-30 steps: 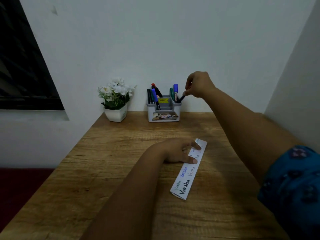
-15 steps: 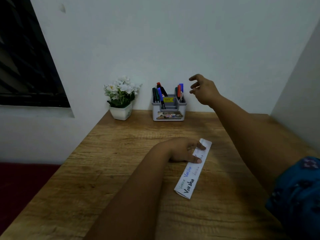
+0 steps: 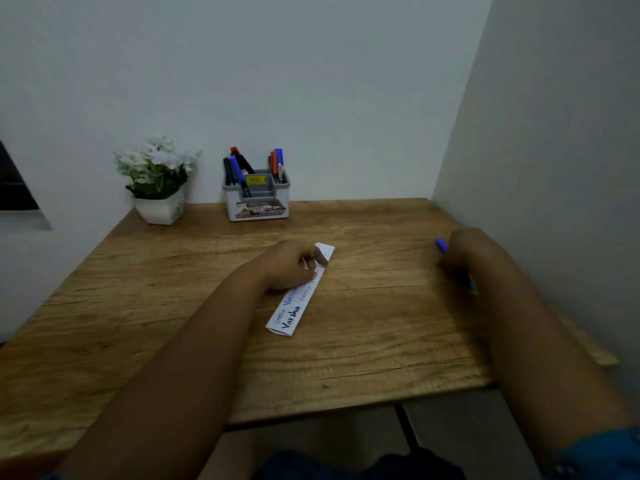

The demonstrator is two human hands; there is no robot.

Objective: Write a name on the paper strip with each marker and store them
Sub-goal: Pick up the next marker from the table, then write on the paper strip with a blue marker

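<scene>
Right hand [image 3: 465,252] grips a blue marker [image 3: 442,244], strip [image 3: 300,299] off to its left, running diagonally under the left hand's [image 3: 294,265] pressing fingers.

Dim, flat indoor light; soft focus, wide-angle bending at edges.

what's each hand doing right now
Left hand: open, fingers pressing on the paper strip.
Right hand: closed around a blue marker.
</scene>
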